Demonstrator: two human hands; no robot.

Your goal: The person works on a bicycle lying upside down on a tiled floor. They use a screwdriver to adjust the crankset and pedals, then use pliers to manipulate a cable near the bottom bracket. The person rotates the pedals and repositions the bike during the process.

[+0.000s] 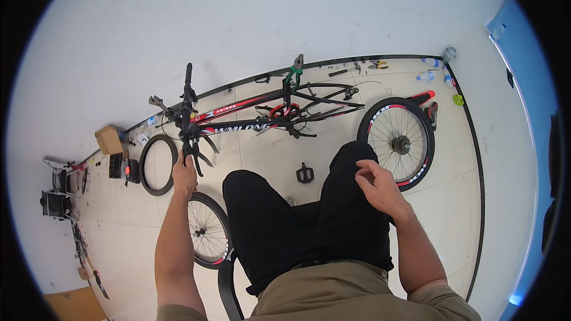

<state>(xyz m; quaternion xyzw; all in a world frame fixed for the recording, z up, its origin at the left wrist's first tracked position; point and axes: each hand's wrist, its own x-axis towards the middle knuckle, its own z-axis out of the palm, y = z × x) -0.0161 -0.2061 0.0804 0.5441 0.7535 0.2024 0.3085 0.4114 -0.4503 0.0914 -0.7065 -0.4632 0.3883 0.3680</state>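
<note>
A black and red bicycle frame (238,108) stretches across the middle of the view, with handlebar, chainring and cables attached and no wheels mounted. My left hand (184,175) grips the lower end of the handlebar (188,117), by a black brake lever. My right hand (379,188) rests over my right knee, fingers loosely bent and apart, holding nothing visible. A spoked rear wheel with cassette (399,144) lies beside that knee. Another wheel (202,232) lies left of my left leg. A loose pedal (304,172) is on the floor between my knees.
A loose tyre (147,175) lies left, near an open cardboard box (109,140) and folded chairs (55,202). Small tools (377,64) line the wall behind the frame. Plastic bottles (426,76), a red-black saddle and post (423,96) and a green object (458,100) are at right.
</note>
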